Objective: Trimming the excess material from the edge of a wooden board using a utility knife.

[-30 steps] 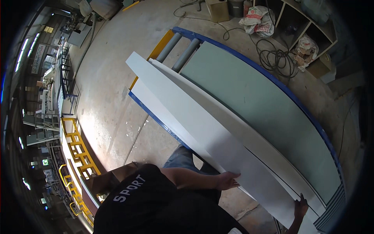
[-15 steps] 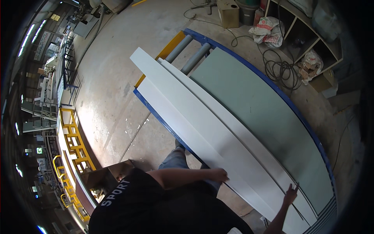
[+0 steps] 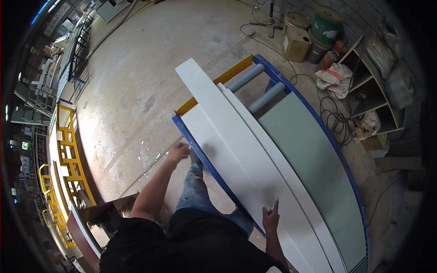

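Observation:
My left hand [image 3: 179,151] hangs over the floor just left of the blue frame rail, fingers loosely bent and apart, with nothing seen in it. Above the white panels is my right hand [image 3: 271,214], index finger pointing forward and the other fingers curled around something small and dark that I cannot make out. Long white panels lie lengthwise on the roller conveyor; the narrow top strip [image 3: 193,75] sticks out past the far end. A second white strip [image 3: 234,102] lies along its right side. Further right is a wide grey-green board [image 3: 296,132].
Grey rollers [image 3: 268,98] show at the conveyor's far end, within its blue frame [image 3: 314,102]. Right of it, a coiled black cable [image 3: 334,120] lies by an open shelf unit [image 3: 378,91] and buckets [image 3: 327,27]. A yellow rack [image 3: 70,154] stands at left.
My left hand has left the near panel edge and swung forward and left, out over the floor. My right hand has moved left, away from the strip edge. The view has shifted.

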`<state>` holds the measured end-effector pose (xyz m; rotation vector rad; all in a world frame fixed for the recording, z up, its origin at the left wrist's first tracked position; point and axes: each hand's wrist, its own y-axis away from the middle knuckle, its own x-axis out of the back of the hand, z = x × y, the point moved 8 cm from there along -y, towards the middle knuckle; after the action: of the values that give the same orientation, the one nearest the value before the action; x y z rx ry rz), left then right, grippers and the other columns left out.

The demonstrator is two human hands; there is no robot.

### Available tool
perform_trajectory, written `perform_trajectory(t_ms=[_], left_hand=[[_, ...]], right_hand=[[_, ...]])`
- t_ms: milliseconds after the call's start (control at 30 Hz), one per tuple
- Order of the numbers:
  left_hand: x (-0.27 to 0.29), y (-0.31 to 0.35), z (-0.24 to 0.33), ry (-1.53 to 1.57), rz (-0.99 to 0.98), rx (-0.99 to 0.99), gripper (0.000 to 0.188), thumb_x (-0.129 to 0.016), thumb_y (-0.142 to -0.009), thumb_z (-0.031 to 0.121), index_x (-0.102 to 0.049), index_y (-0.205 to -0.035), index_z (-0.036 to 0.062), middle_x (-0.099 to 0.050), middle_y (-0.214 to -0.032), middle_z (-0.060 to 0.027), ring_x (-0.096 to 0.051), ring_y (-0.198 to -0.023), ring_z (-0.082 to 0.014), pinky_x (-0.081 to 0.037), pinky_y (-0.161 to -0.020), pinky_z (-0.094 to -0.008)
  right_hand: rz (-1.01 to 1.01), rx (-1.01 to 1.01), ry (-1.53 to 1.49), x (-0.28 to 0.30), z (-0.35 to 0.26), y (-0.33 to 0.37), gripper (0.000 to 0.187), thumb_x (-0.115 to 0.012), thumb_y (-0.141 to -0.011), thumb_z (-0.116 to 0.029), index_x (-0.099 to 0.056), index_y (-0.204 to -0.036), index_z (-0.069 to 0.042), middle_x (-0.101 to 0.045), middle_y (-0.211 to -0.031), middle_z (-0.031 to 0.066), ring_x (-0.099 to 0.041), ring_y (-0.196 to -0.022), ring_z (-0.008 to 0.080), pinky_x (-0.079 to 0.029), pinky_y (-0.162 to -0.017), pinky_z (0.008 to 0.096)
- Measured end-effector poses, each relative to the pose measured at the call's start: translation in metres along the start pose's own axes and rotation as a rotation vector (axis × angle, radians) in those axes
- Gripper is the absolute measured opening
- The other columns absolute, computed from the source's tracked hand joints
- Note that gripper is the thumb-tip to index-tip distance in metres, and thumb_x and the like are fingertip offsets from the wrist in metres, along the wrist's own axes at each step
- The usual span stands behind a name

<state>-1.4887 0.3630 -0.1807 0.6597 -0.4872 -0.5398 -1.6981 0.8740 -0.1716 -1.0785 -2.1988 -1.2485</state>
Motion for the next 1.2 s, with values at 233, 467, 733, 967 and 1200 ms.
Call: perform_trajectory(t_ms=[233,467,733,967,1200], left_hand=[[0.129,-0.296,0.15,0.056,0.152,-0.285,0.049,-0.065,-0.094,0.017,-0.049,-0.139,0.0032,-0.065,-0.102,-0.01,-0.066,-0.082,-0.0175,-0.056,-0.074,-0.0301],[0.114,-0.438,0.225,0.526,0.022,-0.352,0.053,-0.067,-0.095,0.019,-0.046,-0.142,0.0072,-0.065,-0.101,-0.0099,-0.064,-0.082,-0.0165,-0.055,-0.07,-0.032],[0.119,-0.415,0.197,0.512,-0.03,-0.203,0.04,-0.063,-0.097,0.01,-0.05,-0.135,0.0109,-0.064,-0.103,-0.0068,-0.065,-0.093,-0.0178,-0.056,-0.078,-0.0332],[0.085,-0.36,0.149,0.539,-0.312,-0.113,0.046,-0.057,-0.101,0.009,-0.046,-0.145,0.0075,-0.058,-0.093,-0.0001,-0.061,-0.091,-0.0115,-0.055,-0.089,-0.0319],[0.063,-0.338,0.112,0.505,-0.338,-0.11,0.033,-0.065,-0.097,0.01,-0.062,-0.129,0.0036,-0.071,-0.1,-0.0067,-0.068,-0.087,-0.0133,-0.058,-0.08,-0.0307]], right_hand=[[0.125,0.05,0.111,-0.128,-0.17,-0.039,0.088,-0.071,-0.085,-0.022,-0.022,-0.156,-0.005,-0.064,-0.066,0.0135,-0.065,-0.06,0.0355,-0.051,-0.058,0.0448],[0.019,0.678,0.356,-0.279,-0.383,-0.144,0.073,-0.074,-0.084,-0.033,-0.042,-0.144,-0.005,-0.061,-0.077,0.0144,-0.062,-0.068,0.0369,-0.051,-0.062,0.0479],[0.058,0.703,0.553,-0.319,-0.438,-0.172,0.078,-0.078,-0.08,-0.038,-0.044,-0.144,-0.007,-0.058,-0.072,0.0092,-0.059,-0.065,0.0319,-0.047,-0.058,0.0468],[-0.062,0.813,0.527,-0.317,-0.44,-0.165,0.072,-0.075,-0.078,-0.018,-0.046,-0.144,-0.014,-0.059,-0.069,0.0069,-0.06,-0.062,0.0317,-0.047,-0.056,0.0466],[-0.095,0.602,0.536,-0.304,-0.485,-0.177,0.049,-0.07,-0.088,-0.014,-0.055,-0.133,-0.006,-0.067,-0.077,0.0109,-0.065,-0.067,0.0298,-0.051,-0.059,0.0413]])
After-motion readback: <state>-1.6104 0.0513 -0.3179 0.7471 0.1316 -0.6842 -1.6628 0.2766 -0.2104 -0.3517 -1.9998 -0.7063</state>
